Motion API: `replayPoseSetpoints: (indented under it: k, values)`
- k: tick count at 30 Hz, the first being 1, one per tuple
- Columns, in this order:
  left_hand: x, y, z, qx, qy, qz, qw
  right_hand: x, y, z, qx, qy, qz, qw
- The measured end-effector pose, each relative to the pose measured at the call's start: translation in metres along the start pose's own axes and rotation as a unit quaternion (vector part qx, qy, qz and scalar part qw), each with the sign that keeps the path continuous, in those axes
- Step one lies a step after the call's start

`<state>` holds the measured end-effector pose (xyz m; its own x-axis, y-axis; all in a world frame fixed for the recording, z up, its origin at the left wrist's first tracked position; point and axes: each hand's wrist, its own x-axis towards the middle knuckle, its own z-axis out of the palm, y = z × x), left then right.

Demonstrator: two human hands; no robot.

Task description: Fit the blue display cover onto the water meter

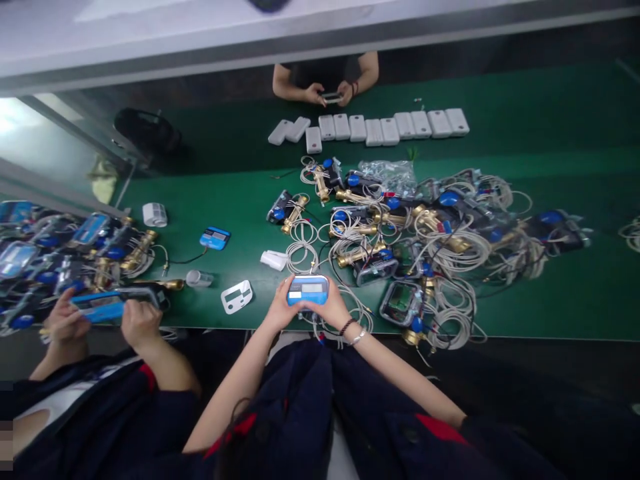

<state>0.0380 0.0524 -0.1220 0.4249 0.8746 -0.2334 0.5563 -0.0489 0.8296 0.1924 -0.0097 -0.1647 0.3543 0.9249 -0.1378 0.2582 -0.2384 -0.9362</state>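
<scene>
Both my hands hold a blue-and-white meter display unit (307,291) just above the near edge of the green table (240,200). My left hand (278,312) grips its left end and my right hand (331,311) its right end; the right wrist wears a bead bracelet. White cables hang from under the unit towards my lap. Just left of my hands lie a white cover plate (237,296) and a small white part (274,259).
A heap of brass meter bodies and coiled white cables (425,233) fills the table's right half. White housings (380,128) line the far side. Another person's hands (103,319) hold a blue unit on my left; a third person (327,90) sits opposite.
</scene>
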Motion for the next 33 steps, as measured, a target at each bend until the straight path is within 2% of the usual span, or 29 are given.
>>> replayPoseSetpoints:
  k: [5,8,11,13,16,19,21,24,26,28,30,33]
  values:
    - [0.010,0.011,0.025,-0.013,0.175,-0.101,0.979,0.017,-0.002,-0.002,-0.021,0.018,0.031,0.999]
    - [0.014,0.013,0.027,-0.060,0.210,-0.114,0.969,0.022,0.001,-0.010,-0.009,-0.009,0.014,1.000]
    - [0.011,0.006,0.022,-0.124,0.221,-0.116,0.960,0.010,-0.005,-0.015,0.000,-0.038,-0.019,0.999]
    - [0.004,0.000,0.018,-0.180,0.231,-0.131,0.947,-0.004,-0.019,-0.016,0.003,-0.055,-0.043,0.998]
    - [-0.012,-0.001,0.015,-0.263,0.255,-0.157,0.917,-0.028,-0.057,-0.020,0.006,-0.087,-0.108,0.990]
    - [-0.028,0.013,0.012,-0.321,0.293,-0.162,0.886,-0.040,-0.099,-0.027,-0.023,-0.080,-0.186,0.979]
    - [-0.037,0.030,0.004,-0.363,0.309,-0.124,0.870,-0.039,-0.120,-0.034,-0.033,-0.046,-0.201,0.978]
    - [-0.054,0.058,-0.021,-0.396,0.275,-0.046,0.875,-0.025,-0.138,-0.046,0.035,-0.024,-0.159,0.986]
    - [-0.067,0.072,-0.042,-0.380,0.228,-0.023,0.896,-0.013,-0.143,-0.053,0.134,-0.046,-0.109,0.984]
    - [-0.079,0.079,-0.058,-0.362,0.216,-0.016,0.907,-0.003,-0.144,-0.058,0.238,-0.074,-0.054,0.967]
    - [-0.087,0.076,-0.063,-0.359,0.250,-0.012,0.899,0.002,-0.142,-0.058,0.306,-0.093,-0.007,0.947]
    - [-0.092,0.061,-0.050,-0.374,0.275,-0.036,0.885,0.001,-0.130,-0.049,0.326,-0.100,0.036,0.939]
